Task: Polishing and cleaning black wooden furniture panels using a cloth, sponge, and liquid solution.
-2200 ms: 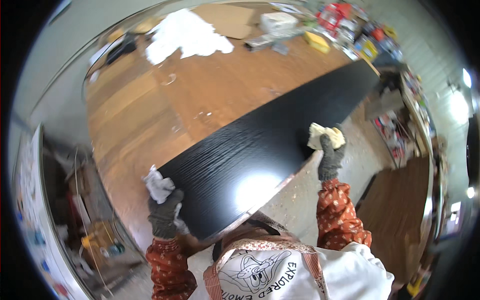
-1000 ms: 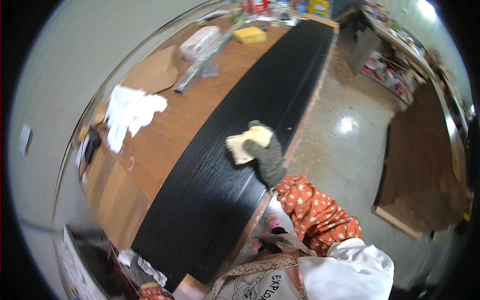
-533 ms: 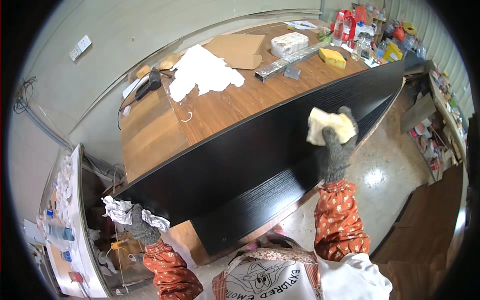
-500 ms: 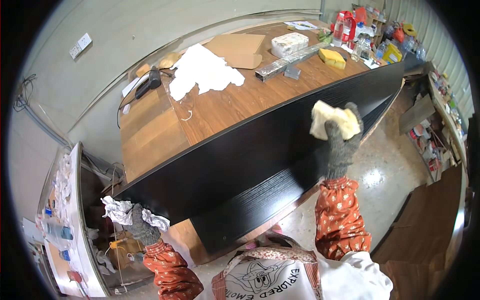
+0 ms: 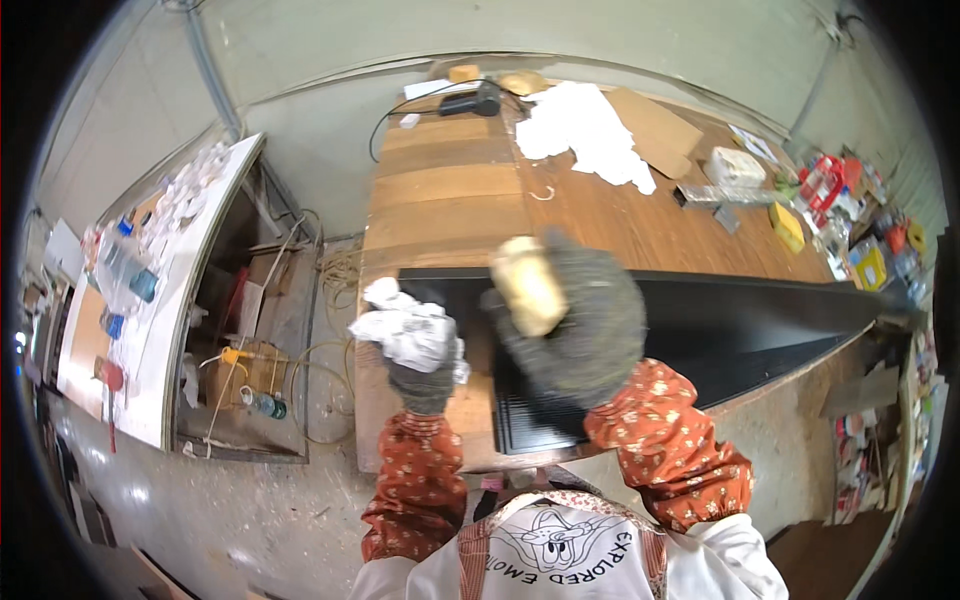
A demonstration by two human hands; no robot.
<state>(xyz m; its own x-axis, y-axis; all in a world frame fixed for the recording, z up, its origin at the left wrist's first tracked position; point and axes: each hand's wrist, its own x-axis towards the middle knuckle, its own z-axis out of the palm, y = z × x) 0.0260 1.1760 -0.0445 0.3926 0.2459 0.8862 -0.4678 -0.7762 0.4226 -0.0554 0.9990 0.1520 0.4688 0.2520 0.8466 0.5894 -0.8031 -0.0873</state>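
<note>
A long black panel with a grooved lower part lies along the near side of the wooden workbench. My right hand, in a grey knit glove, is over the panel's left part. It grips a pale yellow cloth, folded into a thick pad and slightly blurred. Close to the panel's left end, my gloved left hand is closed on a crumpled white rag. Most of its fingers are hidden by the rag. Both forearms wear orange flowered sleeves.
On the bench lie white sheets, cardboard, a black power tool, a metal tube and a yellow sponge. Bottles and bags crowd the far right. A white-topped side table and a loose hose are at left.
My right hand has swept with the yellow cloth from the panel's right part to its left part. My view has turned left. The left hand still holds the white rag.
</note>
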